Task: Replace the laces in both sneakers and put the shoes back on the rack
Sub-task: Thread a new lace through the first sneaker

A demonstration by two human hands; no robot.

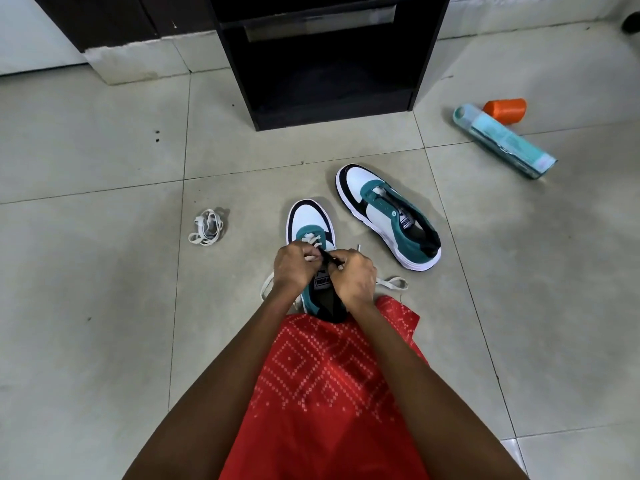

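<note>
Left hand point(294, 266) and right hand point(356, 277) each keep a pinching grip on the cream lace point(394, 283) over the near sneaker point(308, 220), part-laced on the floor. The second sneaker point(384, 216) beside it looks unlaced; neither is yet on the rack point(329, 81).

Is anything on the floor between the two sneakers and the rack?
Nothing visible does. The near sneaker and far sneaker face the rack across bare tile; the lace bundle lies left, the bottle right.

From the near sneaker point(308, 218), the rack point(322, 81) lies at twelve o'clock, the second sneaker point(384, 216) at two, the lace bundle point(207, 227) at nine.
</note>
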